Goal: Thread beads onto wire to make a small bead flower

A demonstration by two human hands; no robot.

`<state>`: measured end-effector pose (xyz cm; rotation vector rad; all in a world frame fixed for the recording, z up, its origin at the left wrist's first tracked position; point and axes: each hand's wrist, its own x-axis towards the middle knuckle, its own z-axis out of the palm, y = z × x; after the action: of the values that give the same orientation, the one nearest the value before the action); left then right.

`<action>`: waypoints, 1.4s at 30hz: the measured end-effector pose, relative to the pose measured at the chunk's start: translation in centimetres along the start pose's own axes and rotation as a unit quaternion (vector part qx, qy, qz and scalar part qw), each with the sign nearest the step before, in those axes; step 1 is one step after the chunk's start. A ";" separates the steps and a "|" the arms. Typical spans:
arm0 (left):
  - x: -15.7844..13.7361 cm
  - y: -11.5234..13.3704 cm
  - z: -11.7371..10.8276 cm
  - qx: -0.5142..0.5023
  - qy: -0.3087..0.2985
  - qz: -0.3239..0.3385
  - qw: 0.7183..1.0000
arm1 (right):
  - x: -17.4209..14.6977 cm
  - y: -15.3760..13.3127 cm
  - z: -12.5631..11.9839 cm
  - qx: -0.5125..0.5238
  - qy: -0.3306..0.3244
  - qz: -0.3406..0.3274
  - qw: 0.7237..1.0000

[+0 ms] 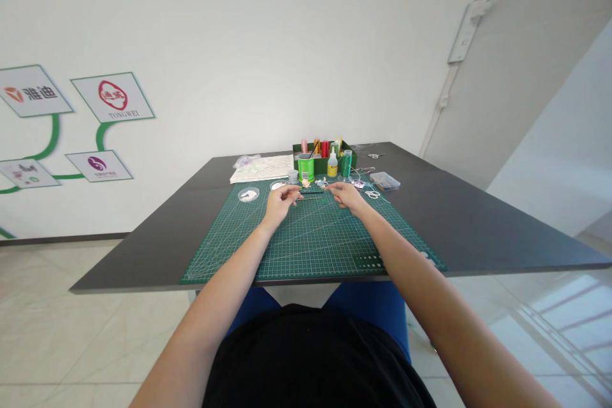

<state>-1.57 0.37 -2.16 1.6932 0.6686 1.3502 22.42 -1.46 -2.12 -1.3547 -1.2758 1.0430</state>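
My left hand [283,201] is above the far part of the green cutting mat [306,242], its fingers drawn together. Whatever they pinch, if anything, is too small to make out. Across a short gap, my right hand [347,195] has its index finger pointing left and the other fingers curled in. Any thing at its fingertips is also too small to name. Between the hands lie thin dark sticks or tools [312,192]. A small pale pink piece [306,183] is just beyond them, near a bright green can [306,167].
Behind stands a dark green box [312,163] with coloured rolls, by a white glue bottle [332,163] and green glitter tube [347,164]. White-handled scissors [371,194] and a clear plastic case [385,180] lie right. Left are a round dish [248,194] and white sheets [261,169].
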 end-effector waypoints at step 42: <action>-0.2 0.5 -0.3 0.000 0.012 -0.019 1.000 | -2.6 -1.5 3.2 -0.008 -0.176 -0.161 0.971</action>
<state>-1.92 0.09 -1.82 1.6585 0.7114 1.3449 18.85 -3.75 -1.24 -0.9541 -1.7034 1.0712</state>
